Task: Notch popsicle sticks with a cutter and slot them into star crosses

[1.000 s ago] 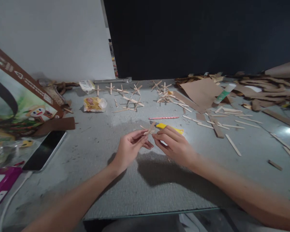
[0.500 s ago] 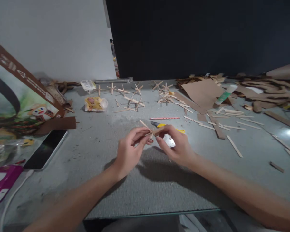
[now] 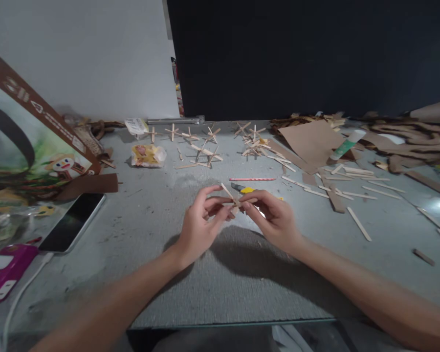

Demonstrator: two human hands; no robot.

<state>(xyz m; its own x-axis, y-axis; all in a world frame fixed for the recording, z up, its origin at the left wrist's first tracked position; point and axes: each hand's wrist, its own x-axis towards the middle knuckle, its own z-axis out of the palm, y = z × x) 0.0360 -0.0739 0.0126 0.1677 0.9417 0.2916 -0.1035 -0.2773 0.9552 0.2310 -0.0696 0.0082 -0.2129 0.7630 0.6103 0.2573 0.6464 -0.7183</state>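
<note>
Both hands meet over the middle of the grey table [image 3: 168,288]. My left hand [image 3: 200,227] and my right hand [image 3: 273,217] pinch a small cross of wooden sticks [image 3: 231,198] between their fingertips, a little above the surface. Just behind the hands lie a yellow utility knife [image 3: 246,189] and a pink pencil [image 3: 252,179]. Several finished stick crosses [image 3: 205,146] sit further back, and loose sticks [image 3: 352,193] lie scattered to the right.
A phone [image 3: 72,222] lies at the left beside a printed box [image 3: 29,146] and a magenta item [image 3: 2,278] with a white cable. A snack packet [image 3: 147,155] sits at the back left. Cardboard scraps [image 3: 311,142] and a glue tube [image 3: 347,144] fill the back right.
The hands have turned the stick cross between their fingers and shifted slightly right; the camera view has drifted a little. Nothing on the table has moved.
</note>
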